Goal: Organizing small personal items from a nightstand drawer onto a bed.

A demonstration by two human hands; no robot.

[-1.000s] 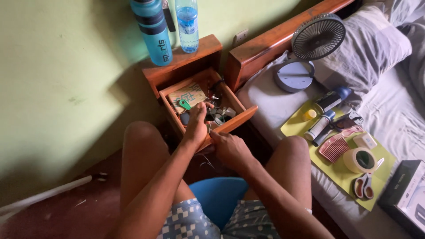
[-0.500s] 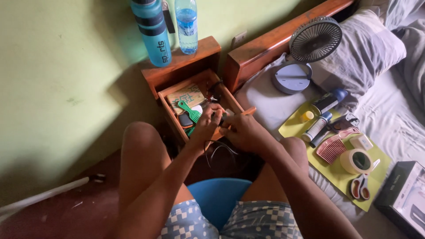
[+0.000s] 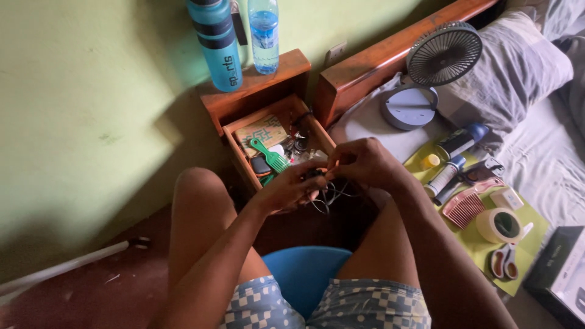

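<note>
The left hand [image 3: 291,187] is curled, its fingers closed around a tangle of thin dark cable [image 3: 328,194], and the right hand [image 3: 364,161] meets it from two o'clock, fingertips pinched together on the same cable. Loops of the cable hang below the two hands, in front of the open wooden drawer [image 3: 244,167] of the bedside cabinet [image 3: 262,85].

In the drawer, at eleven o'clock from the hands, lie a green comb [image 3: 271,156], a patterned flat pouch [image 3: 261,129] and a heap of small dark items too jumbled to tell apart. The hands cover the drawer's front edge.

On the cabinet top at twelve o'clock stand a tall blue sports bottle [image 3: 216,42] with dark bands and a clear water bottle [image 3: 264,33] with a blue label.

At three o'clock, on the bed [image 3: 548,158], a yellow-green mat [image 3: 481,240] carries a pink comb [image 3: 464,207], a roll of tape [image 3: 503,224], scissors [image 3: 503,261], a small yellow jar [image 3: 430,161] and white and blue tubes [image 3: 448,173]. A small desk fan [image 3: 434,67] stands beside a grey pillow [image 3: 512,67] at two o'clock. A black box [image 3: 557,268] lies at four o'clock.
</note>
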